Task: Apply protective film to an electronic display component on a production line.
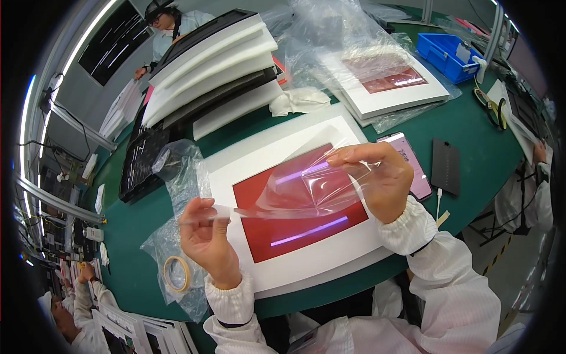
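Left hand: thumb and fingers nearly closed, gripping the left end of the clear film
Right hand: thumb and forefinger pinching the film's right side
Clear film: held between both hands, above the red panel
Red panel: in a white frame at the table's near edge
Tape roll: left of the frame

On the green tabletop we log a stack of white and black slabs at the far left. To the right we note a blue bin, scissors near it, and a phone just beside a dark grey block with a white cable. At left we record a tape roll on crumpled clear wrap; one co-worker, lower left.
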### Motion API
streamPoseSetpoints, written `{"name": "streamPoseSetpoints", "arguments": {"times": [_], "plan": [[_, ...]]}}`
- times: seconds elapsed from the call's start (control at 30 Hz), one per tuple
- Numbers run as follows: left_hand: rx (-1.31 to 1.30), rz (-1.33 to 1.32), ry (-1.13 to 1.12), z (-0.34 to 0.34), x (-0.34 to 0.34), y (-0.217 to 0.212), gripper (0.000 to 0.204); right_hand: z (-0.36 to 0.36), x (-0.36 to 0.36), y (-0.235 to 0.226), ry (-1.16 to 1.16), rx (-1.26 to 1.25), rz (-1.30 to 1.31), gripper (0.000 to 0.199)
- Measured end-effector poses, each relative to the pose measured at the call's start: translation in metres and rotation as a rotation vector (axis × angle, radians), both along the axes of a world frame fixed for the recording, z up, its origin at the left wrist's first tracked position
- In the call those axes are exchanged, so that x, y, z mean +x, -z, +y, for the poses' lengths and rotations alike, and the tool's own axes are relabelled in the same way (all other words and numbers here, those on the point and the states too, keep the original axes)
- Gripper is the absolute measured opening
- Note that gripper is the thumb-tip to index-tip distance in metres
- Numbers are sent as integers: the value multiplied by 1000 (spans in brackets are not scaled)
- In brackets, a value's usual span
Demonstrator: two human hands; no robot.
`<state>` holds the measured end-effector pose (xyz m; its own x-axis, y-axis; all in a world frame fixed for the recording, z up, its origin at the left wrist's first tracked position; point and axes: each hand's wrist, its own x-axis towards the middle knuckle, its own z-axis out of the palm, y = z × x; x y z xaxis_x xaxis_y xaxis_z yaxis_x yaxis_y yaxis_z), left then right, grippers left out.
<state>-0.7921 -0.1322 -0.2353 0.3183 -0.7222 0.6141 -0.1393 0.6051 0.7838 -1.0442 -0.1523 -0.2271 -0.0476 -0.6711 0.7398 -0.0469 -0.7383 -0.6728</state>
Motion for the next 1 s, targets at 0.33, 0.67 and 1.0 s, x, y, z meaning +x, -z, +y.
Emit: {"name": "streamPoseSetpoints", "arguments": {"times": [0.33,0.67,1.0], "plan": [[27,23,66,-1,2,-1,13,-1,-2,-2,81,-89,10,12],[-55,113,295,-2,8,-6,15,-2,2,8,11,-52,74,29],[-4,163,270,0,3,3,19,-11,-29,35,55,52,275,26]]}}
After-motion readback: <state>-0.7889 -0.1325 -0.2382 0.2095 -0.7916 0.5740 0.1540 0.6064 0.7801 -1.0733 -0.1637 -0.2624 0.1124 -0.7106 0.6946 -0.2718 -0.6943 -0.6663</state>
